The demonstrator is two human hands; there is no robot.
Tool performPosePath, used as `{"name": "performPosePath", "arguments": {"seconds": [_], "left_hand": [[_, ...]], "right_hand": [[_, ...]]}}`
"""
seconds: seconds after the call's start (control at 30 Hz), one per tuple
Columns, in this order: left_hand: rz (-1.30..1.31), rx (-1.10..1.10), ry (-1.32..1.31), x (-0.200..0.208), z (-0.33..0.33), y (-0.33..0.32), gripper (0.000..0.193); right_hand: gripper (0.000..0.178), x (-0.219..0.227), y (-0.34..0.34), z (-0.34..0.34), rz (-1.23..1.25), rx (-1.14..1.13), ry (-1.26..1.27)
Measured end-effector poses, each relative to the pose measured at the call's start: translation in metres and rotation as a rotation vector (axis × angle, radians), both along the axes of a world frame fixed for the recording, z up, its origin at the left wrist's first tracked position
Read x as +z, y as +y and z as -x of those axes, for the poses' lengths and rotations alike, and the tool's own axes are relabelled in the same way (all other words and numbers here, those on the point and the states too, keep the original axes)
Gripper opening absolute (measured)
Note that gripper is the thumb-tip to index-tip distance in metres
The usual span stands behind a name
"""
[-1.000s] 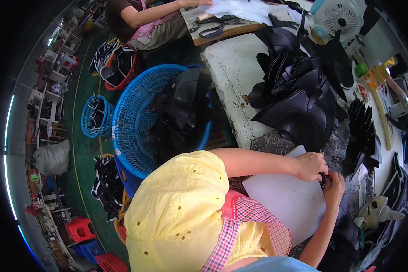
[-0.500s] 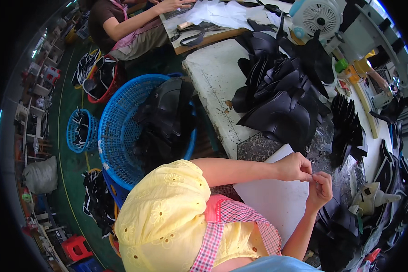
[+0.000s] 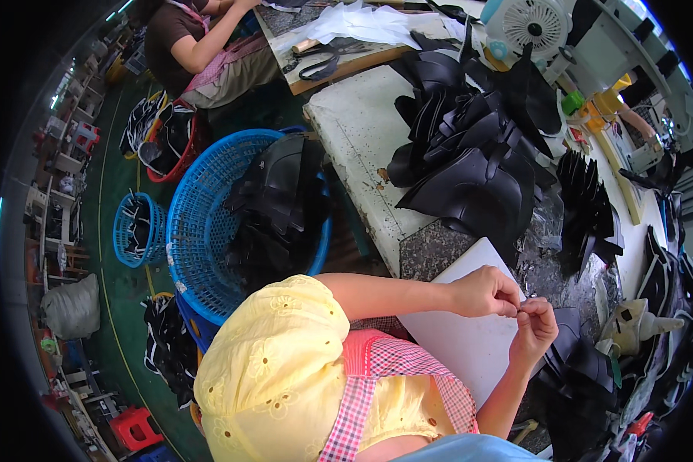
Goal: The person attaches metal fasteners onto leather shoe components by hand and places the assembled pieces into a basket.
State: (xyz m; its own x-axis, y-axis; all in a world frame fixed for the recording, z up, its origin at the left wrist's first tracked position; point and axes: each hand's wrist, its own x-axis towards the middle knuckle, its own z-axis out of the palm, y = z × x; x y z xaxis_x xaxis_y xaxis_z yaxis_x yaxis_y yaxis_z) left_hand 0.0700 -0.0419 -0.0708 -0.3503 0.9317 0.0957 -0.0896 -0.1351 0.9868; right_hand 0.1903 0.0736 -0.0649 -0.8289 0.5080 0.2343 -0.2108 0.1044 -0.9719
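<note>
Whatever may be pinched between the left hand (image 3: 483, 292) and the right hand (image 3: 535, 327) is too small to be seen, the white sheet (image 3: 458, 350) is partly covered by both, and a co-worker (image 3: 208, 68) is cut off at the head by the top edge.

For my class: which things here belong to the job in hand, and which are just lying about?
Likely the job:
left hand and right hand, close together
white board beneath
heaped black pieces

Apparently just lying about:
fan
red stool
grey sack
</note>
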Motion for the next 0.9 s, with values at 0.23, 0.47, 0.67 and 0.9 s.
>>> {"name": "performPosePath", "arguments": {"seconds": [0.23, 0.47, 0.67, 0.9], "left_hand": [[-0.022, -0.027, -0.201, -0.007, -0.001, 0.002, 0.006], [-0.079, -0.327, -0.96, -0.028, -0.007, 0.008, 0.017], [0.068, -0.265, -0.781, -0.017, -0.002, 0.003, 0.022], [-0.068, -0.182, -0.571, -0.027, -0.007, 0.001, 0.019]], "right_hand": [[0.016, -0.005, -0.006, 0.0, 0.003, -0.043, 0.007], [0.021, -0.004, -0.013, 0.006, -0.062, -0.08, 0.09], [0.025, -0.006, -0.011, 0.013, -0.092, -0.079, 0.057], [0.021, -0.017, -0.027, 0.009, -0.105, -0.262, 0.039]]}}
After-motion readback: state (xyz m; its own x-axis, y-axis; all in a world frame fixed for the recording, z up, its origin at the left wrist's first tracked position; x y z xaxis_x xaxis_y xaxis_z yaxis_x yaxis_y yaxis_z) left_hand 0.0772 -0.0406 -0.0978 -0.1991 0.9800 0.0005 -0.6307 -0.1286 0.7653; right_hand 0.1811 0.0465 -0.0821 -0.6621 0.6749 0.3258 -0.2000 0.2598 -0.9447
